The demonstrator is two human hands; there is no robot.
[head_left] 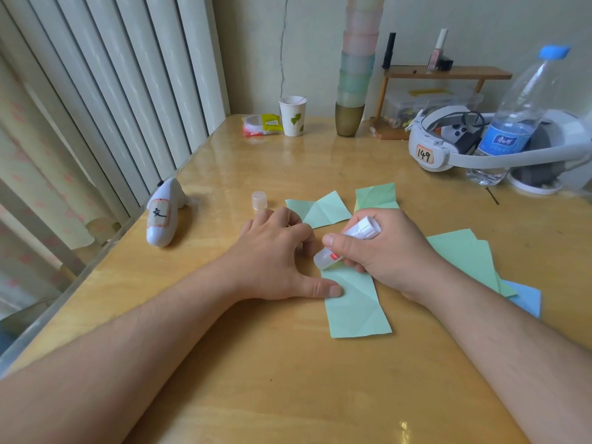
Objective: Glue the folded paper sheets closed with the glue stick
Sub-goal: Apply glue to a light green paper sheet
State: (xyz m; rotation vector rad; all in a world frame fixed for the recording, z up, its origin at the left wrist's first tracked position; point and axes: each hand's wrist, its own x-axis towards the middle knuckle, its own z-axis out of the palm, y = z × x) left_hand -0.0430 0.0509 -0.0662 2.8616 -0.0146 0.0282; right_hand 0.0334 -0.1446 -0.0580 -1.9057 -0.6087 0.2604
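Both hands meet on the folded green sheet (355,302), whose long axis runs toward the person: the left hand (275,254) presses it flat with spread fingers, while the right hand (384,251) grips the glue stick (346,243), tip on the sheet's far end.

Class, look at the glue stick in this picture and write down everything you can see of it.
The white plastic glue stick is a short tube with a red label and a ridged white twist base. It is uncapped; its clear round cap stands apart on the wooden table. The right hand grips the tube, tilted, base up and away. Its translucent lower end is down on the folded light green paper sheet, which the left hand touches, thumb on its edge.
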